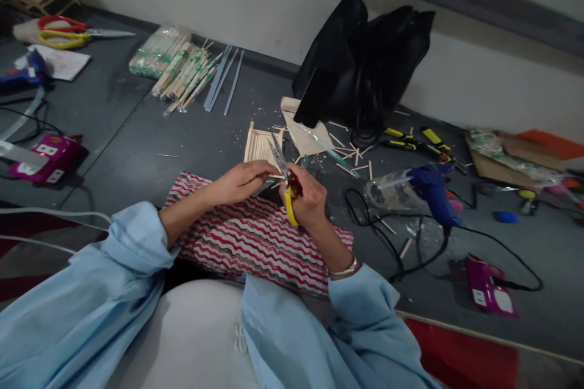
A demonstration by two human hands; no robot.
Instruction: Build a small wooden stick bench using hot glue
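Note:
My right hand is closed around the handles of scissors, whose metal blades point up and away from me. My left hand, fingers pinched together, holds a thin wooden stick close to the scissors. Whether the blades touch the stick I cannot tell. Just beyond both hands lies a small panel of wooden sticks laid side by side, partly hidden by my left hand. A striped red and white cloth lies beneath my forearms at the table edge.
Bundled sticks and grey strips lie at the back left. A black bag stands against the wall, cut stick pieces before it. To the right are a blue glue gun, its cable and a purple box. Larger scissors lie far left.

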